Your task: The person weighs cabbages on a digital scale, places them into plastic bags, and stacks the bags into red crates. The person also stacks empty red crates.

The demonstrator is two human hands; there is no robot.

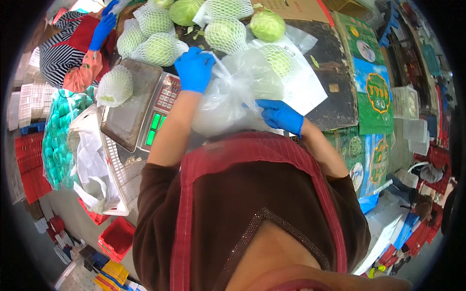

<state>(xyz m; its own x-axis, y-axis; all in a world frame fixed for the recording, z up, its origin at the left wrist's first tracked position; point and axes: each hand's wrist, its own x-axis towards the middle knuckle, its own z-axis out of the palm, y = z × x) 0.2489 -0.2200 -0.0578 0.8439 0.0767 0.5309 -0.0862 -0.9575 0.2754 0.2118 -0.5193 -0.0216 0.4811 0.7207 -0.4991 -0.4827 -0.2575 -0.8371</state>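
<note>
A clear plastic bag (228, 99) stands bunched on the table in front of me, with something pale green inside. My left hand (195, 69), in a blue glove, is closed on the bag's twisted top. On the bag's right side my right hand (280, 115), also gloved in blue, has its fingers curled against the plastic. Just behind the bag lies a cabbage in white foam netting (276, 60). Left of my forearm, a scale (130, 104) with a lit green display carries another netted cabbage (115, 86).
Several netted cabbages (160, 49) and a bare cabbage (267, 25) line the table's far side. A white sheet (308, 85) lies right of the bag. At left are a white crate (124, 194), a teal net sack (60, 138) and a co-worker's gloved hand (103, 32).
</note>
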